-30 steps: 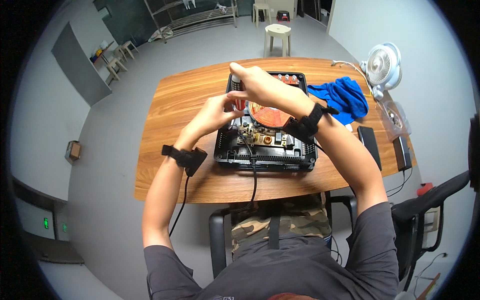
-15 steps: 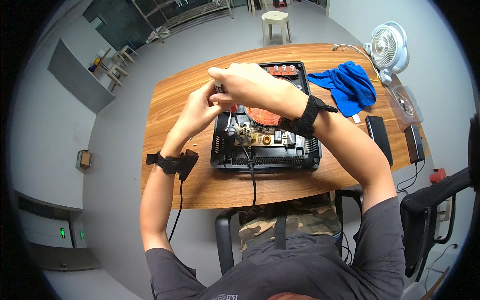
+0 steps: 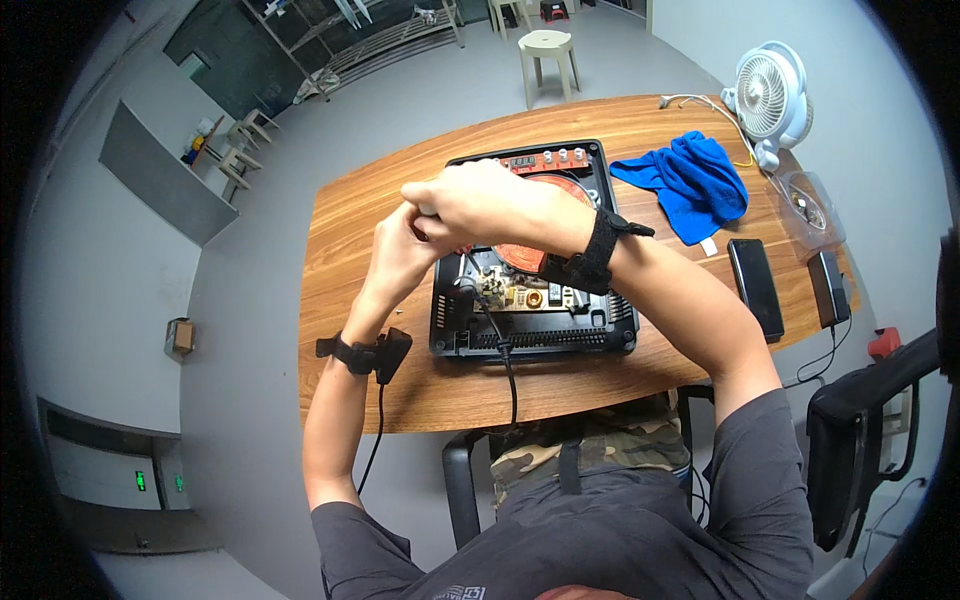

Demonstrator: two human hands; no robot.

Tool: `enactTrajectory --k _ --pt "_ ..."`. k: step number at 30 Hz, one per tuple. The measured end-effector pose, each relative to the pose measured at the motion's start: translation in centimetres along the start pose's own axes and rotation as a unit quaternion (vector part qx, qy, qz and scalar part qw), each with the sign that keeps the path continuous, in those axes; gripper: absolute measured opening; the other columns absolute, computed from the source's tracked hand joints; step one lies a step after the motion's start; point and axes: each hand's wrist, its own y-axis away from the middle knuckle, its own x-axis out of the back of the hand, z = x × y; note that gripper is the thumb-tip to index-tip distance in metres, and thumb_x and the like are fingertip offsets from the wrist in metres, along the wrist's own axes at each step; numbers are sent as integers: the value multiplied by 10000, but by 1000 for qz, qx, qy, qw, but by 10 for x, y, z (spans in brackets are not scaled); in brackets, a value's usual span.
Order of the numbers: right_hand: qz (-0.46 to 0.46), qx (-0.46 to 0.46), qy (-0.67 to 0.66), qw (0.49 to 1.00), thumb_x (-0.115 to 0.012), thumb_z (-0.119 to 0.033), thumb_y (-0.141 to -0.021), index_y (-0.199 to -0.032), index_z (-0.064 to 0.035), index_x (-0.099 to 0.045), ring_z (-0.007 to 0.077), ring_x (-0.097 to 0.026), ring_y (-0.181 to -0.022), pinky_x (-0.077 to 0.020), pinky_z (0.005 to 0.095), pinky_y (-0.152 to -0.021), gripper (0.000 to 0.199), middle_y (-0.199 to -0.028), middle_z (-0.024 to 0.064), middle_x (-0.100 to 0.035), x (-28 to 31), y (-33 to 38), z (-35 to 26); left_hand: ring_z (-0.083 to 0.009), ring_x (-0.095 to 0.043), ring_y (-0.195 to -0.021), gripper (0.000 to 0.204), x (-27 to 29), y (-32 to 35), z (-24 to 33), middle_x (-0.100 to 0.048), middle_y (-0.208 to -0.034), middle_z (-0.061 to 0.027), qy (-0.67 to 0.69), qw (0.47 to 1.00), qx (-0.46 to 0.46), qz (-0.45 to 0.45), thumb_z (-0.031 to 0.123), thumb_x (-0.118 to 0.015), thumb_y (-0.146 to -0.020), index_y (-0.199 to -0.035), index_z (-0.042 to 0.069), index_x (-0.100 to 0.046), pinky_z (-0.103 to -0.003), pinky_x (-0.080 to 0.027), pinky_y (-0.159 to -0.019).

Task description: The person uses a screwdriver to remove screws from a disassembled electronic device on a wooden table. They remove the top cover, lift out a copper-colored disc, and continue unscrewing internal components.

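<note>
Our right hand (image 3: 462, 203) is curled into a closed fist, and the left hand (image 3: 405, 248) presses up against it from below with its fingers (image 3: 425, 232) folded in. Whatever small thing sits between them is hidden, so we cannot tell what we grip. Both hands hover together above the near left part of the opened cooker (image 3: 535, 255), just over its circuit board (image 3: 510, 292) and beside the copper coil (image 3: 535, 225).

To do this step well, we judge that we should keep the two hands braced against each other as they are, so a small part cannot slip and drop among the components. We should work close over the board and keep our wrists clear of the cable (image 3: 505, 350) that runs off the near edge of the table (image 3: 370, 200). The wrist straps (image 3: 590, 255) should not snag on the housing rim.

Further out lie a blue cloth (image 3: 690, 180), a phone (image 3: 755, 288) and a small fan (image 3: 770, 95), all well apart from the hands.
</note>
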Motion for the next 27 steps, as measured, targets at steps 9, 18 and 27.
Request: enactTrajectory --k 9,18,27 --pt "-67 -1 -27 997 -614 -224 -855 -977 -31 -602 380 -696 -789 -560 479 -676 229 -851 187 -675 10 -2 -12 -158 -673 -900 220 -7 0 -17 -723 -938 -96 82 996 22 -24 94 -744 -863 -998 -53 -651 -327 -554 -766" --pt "-36 19 3 999 -633 -405 -943 -1009 -27 -656 375 -705 -762 -577 465 -683 384 -874 187 -690 5 -1 -6 -130 -658 -904 194 3 1 -35 -721 -973 -87 103 991 1 -86 31 -722 -879 -1049 -40 -664 -299 -559 -760" --pt "22 -9 39 999 -708 -227 -749 -714 6 -701 354 -715 -667 -561 430 -613 236 -684 196 -690 -2 -7 6 -120 -665 -869 237 -6 -13 -12 -729 -932 -82 46 994 43 -89 106 -767 -884 -1033 -53 -674 -301 -554 -731"
